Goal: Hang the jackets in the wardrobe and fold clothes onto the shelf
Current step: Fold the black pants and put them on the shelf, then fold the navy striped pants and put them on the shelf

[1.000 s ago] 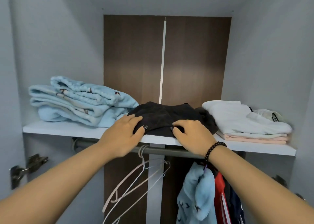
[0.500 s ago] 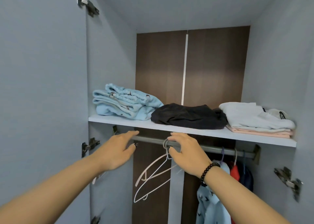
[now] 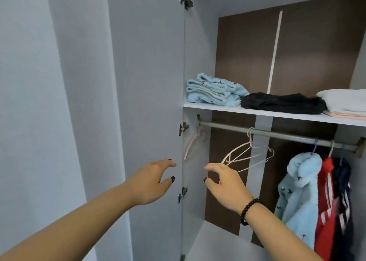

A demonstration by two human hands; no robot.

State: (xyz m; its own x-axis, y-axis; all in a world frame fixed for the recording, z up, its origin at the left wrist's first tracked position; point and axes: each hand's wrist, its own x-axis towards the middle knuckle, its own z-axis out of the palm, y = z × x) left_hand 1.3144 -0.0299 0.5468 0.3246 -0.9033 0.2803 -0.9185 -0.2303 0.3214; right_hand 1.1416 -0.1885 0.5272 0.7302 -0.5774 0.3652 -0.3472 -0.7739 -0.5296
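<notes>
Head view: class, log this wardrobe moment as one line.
left hand open, empty | right hand open, empty | black garment folded on shelf | jackets on rail | hangers bare

Shelf [image 3: 217,107] spans the wardrobe; rail [image 3: 277,133] runs just under it. On shelf, left to right: fleece stack [image 3: 214,91], dark garment [image 3: 283,103] touching it, folded pile [image 3: 346,102] at right edge. On rail: one hanger [image 3: 193,142] at far left by the side wall, empty hangers [image 3: 249,152] mid-rail, three jackets [image 3: 316,201] hung at right, side by side. Open door [image 3: 148,82] stands left of the opening. Left hand [image 3: 152,181] before door edge; right hand [image 3: 225,183] just right of it, below the empty hangers.
</notes>
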